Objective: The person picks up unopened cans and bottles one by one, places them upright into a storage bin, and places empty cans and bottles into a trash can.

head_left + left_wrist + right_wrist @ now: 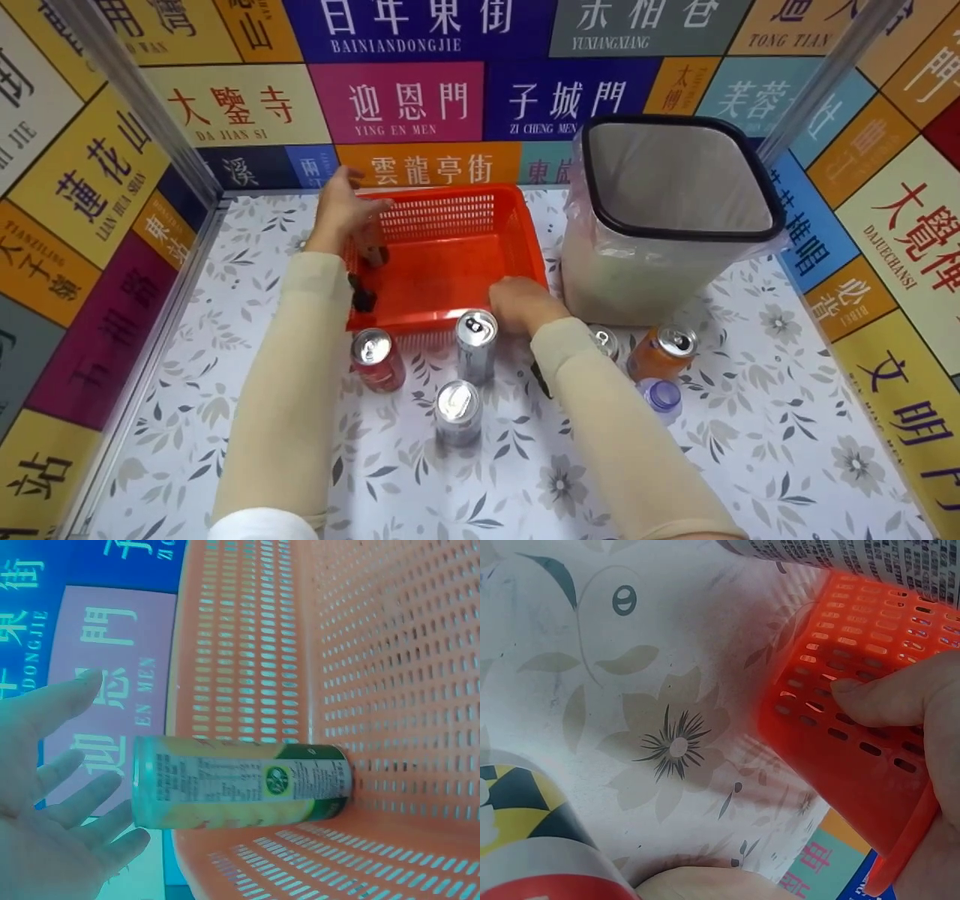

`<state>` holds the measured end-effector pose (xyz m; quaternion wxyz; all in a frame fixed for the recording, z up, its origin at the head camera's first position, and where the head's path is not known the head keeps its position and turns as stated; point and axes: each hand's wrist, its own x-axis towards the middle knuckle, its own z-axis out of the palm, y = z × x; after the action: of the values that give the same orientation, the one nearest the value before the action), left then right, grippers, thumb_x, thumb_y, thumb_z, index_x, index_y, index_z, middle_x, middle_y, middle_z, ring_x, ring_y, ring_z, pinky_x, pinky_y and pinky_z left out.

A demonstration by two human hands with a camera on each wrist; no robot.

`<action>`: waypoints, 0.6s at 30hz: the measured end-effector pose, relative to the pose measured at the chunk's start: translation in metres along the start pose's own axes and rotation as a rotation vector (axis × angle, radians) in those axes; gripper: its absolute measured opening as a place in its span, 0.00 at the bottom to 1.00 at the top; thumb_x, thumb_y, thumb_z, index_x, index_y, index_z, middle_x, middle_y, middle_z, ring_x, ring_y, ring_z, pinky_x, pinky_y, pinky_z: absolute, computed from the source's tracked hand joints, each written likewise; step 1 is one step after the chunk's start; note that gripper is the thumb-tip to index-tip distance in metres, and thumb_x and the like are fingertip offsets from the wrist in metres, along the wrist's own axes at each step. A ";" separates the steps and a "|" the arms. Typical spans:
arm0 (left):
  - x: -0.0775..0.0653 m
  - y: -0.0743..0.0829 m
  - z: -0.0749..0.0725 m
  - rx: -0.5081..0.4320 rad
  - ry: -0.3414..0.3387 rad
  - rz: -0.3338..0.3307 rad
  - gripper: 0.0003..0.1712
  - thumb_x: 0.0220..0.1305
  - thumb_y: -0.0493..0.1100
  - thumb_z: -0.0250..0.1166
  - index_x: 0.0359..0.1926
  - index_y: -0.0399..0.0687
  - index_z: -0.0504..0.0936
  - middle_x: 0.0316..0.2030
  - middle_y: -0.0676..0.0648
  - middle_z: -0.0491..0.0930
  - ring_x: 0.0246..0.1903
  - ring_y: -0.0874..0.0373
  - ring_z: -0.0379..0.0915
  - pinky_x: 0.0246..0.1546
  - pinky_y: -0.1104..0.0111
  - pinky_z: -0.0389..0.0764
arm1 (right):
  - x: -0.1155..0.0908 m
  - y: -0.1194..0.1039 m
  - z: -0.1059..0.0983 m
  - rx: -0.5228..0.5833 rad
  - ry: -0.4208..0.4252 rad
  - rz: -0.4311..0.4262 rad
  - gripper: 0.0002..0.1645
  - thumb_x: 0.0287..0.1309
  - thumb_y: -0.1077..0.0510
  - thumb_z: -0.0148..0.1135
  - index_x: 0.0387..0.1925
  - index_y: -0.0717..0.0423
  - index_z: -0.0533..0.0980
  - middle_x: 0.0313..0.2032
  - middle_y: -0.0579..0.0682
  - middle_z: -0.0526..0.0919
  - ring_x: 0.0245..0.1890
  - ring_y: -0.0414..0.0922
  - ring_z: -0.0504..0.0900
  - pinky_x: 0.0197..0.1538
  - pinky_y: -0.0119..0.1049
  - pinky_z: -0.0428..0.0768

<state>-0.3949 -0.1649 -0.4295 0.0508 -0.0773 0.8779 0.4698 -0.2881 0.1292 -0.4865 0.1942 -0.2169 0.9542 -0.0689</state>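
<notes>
A red plastic basket (pixel 442 274) with slotted walls sits at the back of the table. My left hand (pixel 349 206) is over its back left corner, fingers spread. Just beside that hand a tall yellow and green drink can (pixel 240 780) stands inside the basket, mostly hidden in the head view. With my right hand (pixel 521 300) I grip the basket's near right corner. In the right wrist view the thumb (pixel 877 697) presses the outer wall, with the rim within the hand. In front of the basket stand a red can (pixel 379 364) and two silver cans, one nearer (pixel 457 416), one farther (pixel 478 349).
A bin (pixel 630 277) with a black rim and clear liner stands right of the basket. Before it are an orange can (pixel 660 356), a purple-capped bottle (pixel 662 397) and another can (pixel 604 341), partly behind my right sleeve. Printed panels surround the flowered table.
</notes>
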 end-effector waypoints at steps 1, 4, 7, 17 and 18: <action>-0.002 0.001 0.000 0.008 0.006 0.025 0.43 0.67 0.46 0.76 0.76 0.44 0.65 0.74 0.40 0.68 0.72 0.44 0.66 0.74 0.53 0.70 | 0.000 0.001 0.000 -0.001 0.002 -0.003 0.11 0.68 0.61 0.59 0.41 0.58 0.87 0.37 0.55 0.85 0.40 0.55 0.81 0.52 0.47 0.82; -0.008 0.004 0.000 0.016 0.029 0.089 0.42 0.67 0.45 0.76 0.75 0.43 0.66 0.73 0.39 0.69 0.72 0.44 0.66 0.73 0.53 0.70 | 0.001 0.002 0.001 -0.003 0.007 -0.015 0.11 0.68 0.61 0.59 0.40 0.58 0.87 0.37 0.56 0.86 0.40 0.55 0.81 0.52 0.47 0.82; -0.016 0.005 -0.001 0.009 0.034 0.143 0.41 0.67 0.45 0.77 0.74 0.43 0.68 0.72 0.39 0.70 0.71 0.43 0.67 0.73 0.53 0.71 | 0.002 0.002 0.002 -0.005 0.007 -0.020 0.11 0.67 0.61 0.58 0.38 0.58 0.87 0.38 0.56 0.86 0.40 0.55 0.81 0.51 0.47 0.83; -0.034 -0.010 -0.005 -0.039 0.042 0.228 0.38 0.65 0.44 0.78 0.71 0.41 0.71 0.72 0.38 0.72 0.71 0.41 0.68 0.72 0.51 0.69 | 0.001 0.002 0.000 -0.010 0.005 -0.029 0.11 0.66 0.61 0.58 0.36 0.58 0.86 0.39 0.57 0.87 0.41 0.55 0.82 0.53 0.48 0.83; -0.036 -0.013 -0.006 -0.038 0.047 0.233 0.39 0.65 0.45 0.78 0.71 0.41 0.71 0.72 0.38 0.72 0.71 0.41 0.68 0.72 0.51 0.69 | 0.002 0.001 0.000 -0.012 0.007 -0.030 0.11 0.66 0.61 0.58 0.36 0.58 0.86 0.40 0.57 0.87 0.41 0.56 0.82 0.53 0.48 0.83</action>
<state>-0.3574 -0.1736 -0.4307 -0.0261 0.0132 0.8728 0.4872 -0.2900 0.1298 -0.4873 0.1884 -0.2324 0.9519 -0.0668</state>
